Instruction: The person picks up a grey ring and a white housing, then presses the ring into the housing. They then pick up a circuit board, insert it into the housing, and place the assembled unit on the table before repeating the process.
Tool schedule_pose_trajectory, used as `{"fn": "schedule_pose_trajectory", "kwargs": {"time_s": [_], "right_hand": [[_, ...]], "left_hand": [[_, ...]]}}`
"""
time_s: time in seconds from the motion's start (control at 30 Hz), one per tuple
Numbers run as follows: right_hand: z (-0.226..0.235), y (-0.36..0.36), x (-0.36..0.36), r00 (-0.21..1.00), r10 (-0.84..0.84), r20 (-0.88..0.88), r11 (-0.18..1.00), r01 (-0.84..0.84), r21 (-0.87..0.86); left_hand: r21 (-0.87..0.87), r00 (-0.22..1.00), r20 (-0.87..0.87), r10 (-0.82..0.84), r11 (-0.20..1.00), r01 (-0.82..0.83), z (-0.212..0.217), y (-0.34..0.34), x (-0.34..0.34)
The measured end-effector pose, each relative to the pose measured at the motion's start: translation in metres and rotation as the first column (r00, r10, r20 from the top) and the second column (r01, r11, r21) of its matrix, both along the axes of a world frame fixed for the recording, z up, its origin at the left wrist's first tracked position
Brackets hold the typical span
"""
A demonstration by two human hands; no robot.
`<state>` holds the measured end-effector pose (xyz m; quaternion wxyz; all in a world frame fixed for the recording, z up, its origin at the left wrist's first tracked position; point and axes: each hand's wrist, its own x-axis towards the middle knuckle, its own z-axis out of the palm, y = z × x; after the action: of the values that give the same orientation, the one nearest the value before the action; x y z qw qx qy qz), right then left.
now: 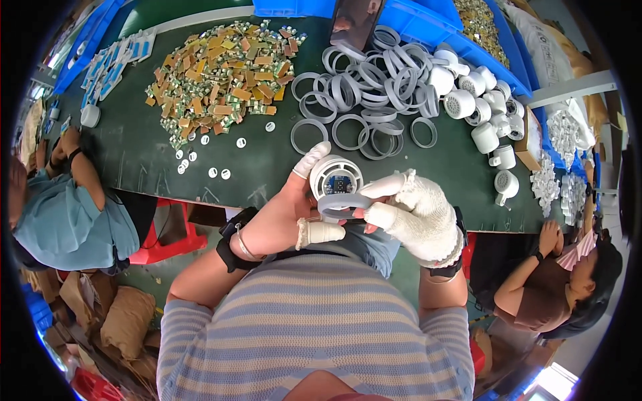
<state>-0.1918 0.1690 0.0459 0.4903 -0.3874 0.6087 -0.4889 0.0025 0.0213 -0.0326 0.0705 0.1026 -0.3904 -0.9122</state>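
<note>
My left hand [275, 212], with white covers on its thumb and a finger, holds a round white housing [329, 167] at the table's near edge. Inside the housing's open face a small blue circuit board [341, 184] shows. My right hand [416, 217], in a white knit glove with bare fingertips, pinches a grey plastic ring [344, 202]. The ring is tilted and overlaps the housing's near side; whether the two touch I cannot tell. Beyond my hands lies a heap of similar grey rings [348, 131].
A pile of small circuit boards [224, 73] spreads at the far left, with several white discs [241, 142] before it. White housings [485, 137] cluster at the right. Blue bins [424, 23] line the back. Co-workers sit on both sides, one in a teal top [73, 214].
</note>
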Motion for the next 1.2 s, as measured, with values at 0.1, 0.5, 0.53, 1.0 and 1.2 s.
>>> {"fn": "schedule_pose_trajectory", "kwargs": {"time_s": [0.1,0.5,0.53,1.0,1.2], "right_hand": [[0.007,0.0,-0.001,0.998,0.018,-0.053,0.996,-0.013,0.091],[0.003,0.002,-0.004,0.999,0.005,-0.044,1.0,-0.004,0.024],[0.003,0.003,-0.003,0.999,0.002,-0.044,1.0,-0.001,0.023],[-0.036,-0.006,0.033,0.705,-0.288,-0.648,0.918,0.011,-0.396],[-0.047,-0.007,0.024,0.844,-0.245,-0.478,0.941,0.088,-0.328]], "left_hand": [[-0.069,1.0,0.01,0.008,0.998,-0.007,0.002,0.003,-0.001],[-0.099,0.999,0.036,0.027,0.995,-0.023,-0.003,0.007,-0.003],[-0.138,0.999,-0.001,0.035,0.99,-0.035,-0.006,0.007,-0.004],[-0.766,0.98,-0.201,0.004,0.623,-0.16,0.009,0.018,-0.01],[-0.648,1.0,0.023,0.02,0.762,0.0,0.014,0.022,-0.003]]}}
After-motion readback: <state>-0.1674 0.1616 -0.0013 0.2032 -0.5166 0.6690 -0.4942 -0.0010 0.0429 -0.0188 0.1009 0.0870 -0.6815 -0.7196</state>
